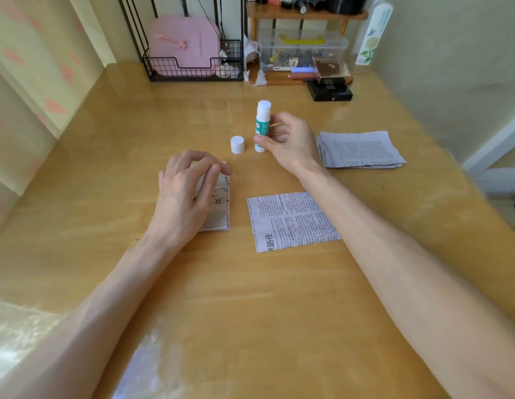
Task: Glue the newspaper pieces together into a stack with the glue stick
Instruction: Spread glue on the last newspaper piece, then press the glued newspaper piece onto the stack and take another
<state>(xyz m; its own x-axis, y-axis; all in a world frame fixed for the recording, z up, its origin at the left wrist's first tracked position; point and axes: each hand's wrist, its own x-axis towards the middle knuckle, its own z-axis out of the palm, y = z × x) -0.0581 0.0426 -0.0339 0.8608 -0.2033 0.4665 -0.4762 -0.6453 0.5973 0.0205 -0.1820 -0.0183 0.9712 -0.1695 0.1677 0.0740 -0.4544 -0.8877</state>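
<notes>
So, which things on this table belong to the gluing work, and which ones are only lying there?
For the job: glue stick in the right hand, its cap, stack under the left hand, single newspaper piece, pile of pieces at the right.
Just lying about: pink case in wire basket, clear plastic box, black box, bottle.

The glue stick [262,126] stands upright on its base at mid-table, uncapped, its white top bare above a green-and-white label; the right hand [288,142] pinches its lower barrel. Its white cap [237,144] stands just to the left, apart from it. One newspaper piece [292,221] lies flat and alone, nearer and slightly right. A small stack [220,205] lies to the left under the left hand [184,191], whose curled fingers cover its far edge. A loose pile [362,149] of newspaper pieces lies fanned on the right.
</notes>
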